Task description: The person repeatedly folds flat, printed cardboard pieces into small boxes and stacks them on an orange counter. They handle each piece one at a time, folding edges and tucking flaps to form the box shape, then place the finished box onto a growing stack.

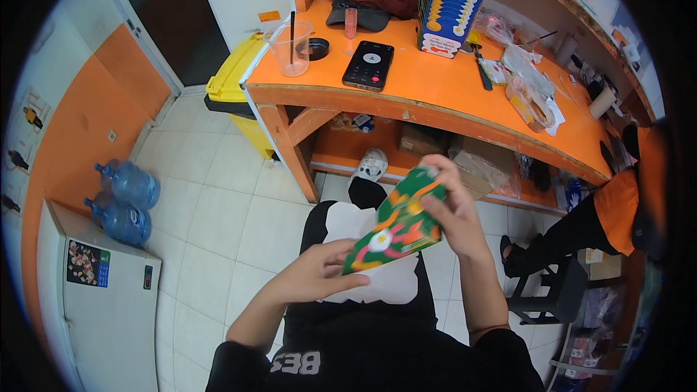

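Above my lap, a green printed paper carton with orange, pink and white shapes is tilted between my two hands. At its lower left end, my left hand is closed around the edge, the thumb along the bottom. My right hand grips the upper right end, thumb on the printed face and fingers behind it. The carton is slightly blurred, and I cannot tell whether it is flat or folded up. Beneath it, white scallop-edged card lies across my thighs.
Ahead is an orange counter with a tall blue-and-yellow stack, a phone, a plastic cup and plastic bags. A yellow bin stands left; water jugs sit farther left. At right, another person is beside a black stool.
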The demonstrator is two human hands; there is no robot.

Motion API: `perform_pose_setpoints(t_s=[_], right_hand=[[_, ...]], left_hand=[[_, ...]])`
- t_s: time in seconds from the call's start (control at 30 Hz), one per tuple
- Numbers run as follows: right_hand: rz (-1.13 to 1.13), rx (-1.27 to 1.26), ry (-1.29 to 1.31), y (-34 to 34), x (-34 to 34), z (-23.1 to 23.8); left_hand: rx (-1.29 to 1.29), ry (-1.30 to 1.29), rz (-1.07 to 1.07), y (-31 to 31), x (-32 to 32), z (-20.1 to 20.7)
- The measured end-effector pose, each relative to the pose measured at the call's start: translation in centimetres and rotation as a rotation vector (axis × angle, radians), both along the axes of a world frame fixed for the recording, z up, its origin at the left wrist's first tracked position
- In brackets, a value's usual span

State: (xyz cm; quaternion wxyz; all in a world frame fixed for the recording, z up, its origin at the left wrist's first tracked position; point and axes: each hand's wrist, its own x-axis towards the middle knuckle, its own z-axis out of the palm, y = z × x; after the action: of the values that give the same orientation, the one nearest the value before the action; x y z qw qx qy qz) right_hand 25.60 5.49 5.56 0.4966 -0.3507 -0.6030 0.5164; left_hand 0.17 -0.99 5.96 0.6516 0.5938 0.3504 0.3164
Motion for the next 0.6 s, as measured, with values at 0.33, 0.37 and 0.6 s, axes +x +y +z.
perform_pose_setpoints(t_s=[0.33, 0.37, 0.6], right_hand=[[-0.094, 0.518, -0.633, -4.9, -3.8, 2.2], [0.02, 0.391, -0.522, -5.1, -3.8, 2.1], [-0.095, 0.463, -0.29, -5.2, -3.8, 1.2]], left_hand=[[0.54, -0.078, 0.218, -1.0, 1.1, -2.5], [0.485, -0.066, 0.225, -1.2, 1.2, -2.8], [0.032, -0.62, 0.597, -2.8, 2.9, -4.8]])
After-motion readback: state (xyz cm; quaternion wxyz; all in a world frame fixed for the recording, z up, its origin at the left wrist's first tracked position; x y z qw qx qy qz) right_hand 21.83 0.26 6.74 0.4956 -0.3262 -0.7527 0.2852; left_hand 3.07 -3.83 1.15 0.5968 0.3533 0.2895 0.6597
